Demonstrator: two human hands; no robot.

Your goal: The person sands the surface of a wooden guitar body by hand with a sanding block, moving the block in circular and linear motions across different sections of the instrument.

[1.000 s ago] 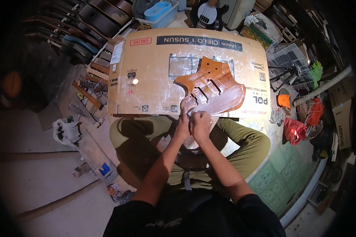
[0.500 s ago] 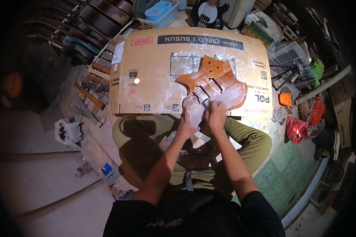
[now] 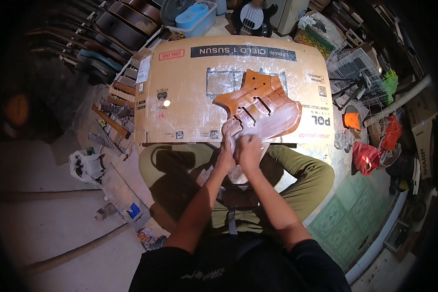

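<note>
Plainly, the orange-brown guitar body (image 3: pixel 263 119), dark-edged cavities cut through its pale dust, lies on the cardboard (image 3: pixel 180 109) just beyond the left hand (image 3: pixel 225 156), closed on its near edge, and the right hand (image 3: pixel 249 153), curled against it, whose hidden fingertips leave any grip impossible to tell.

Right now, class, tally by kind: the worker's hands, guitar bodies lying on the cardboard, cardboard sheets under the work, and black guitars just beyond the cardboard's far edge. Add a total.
Hands: 2 (left hand, right hand)
Guitar body: 1
Cardboard: 1
Black guitar: 1
Total: 5
</note>
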